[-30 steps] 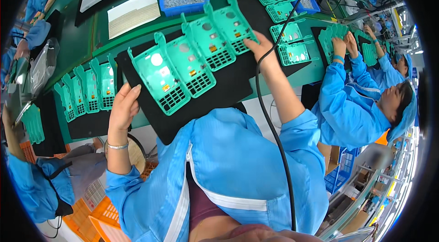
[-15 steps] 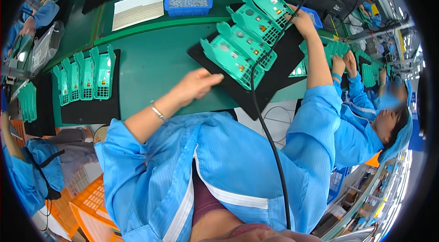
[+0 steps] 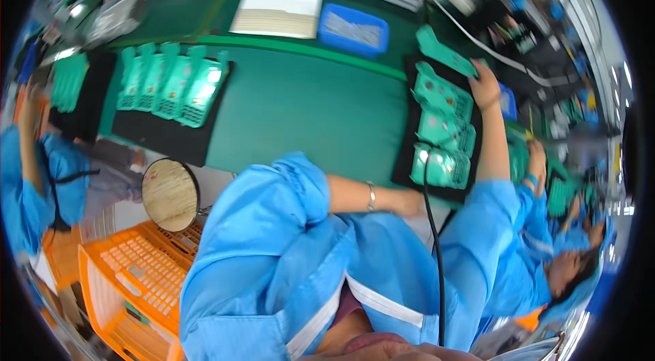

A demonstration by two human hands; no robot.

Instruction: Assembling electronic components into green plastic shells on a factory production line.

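Right hand (image 3: 486,88) pinching tilted, long green plastic housing (image 3: 443,52)
Three others (image 3: 447,132) already lying on black mat (image 3: 403,171); left hand (image 3: 408,203): grip unclear

Right hand (image 3: 485,87) against green plastic panel (image 3: 442,52)
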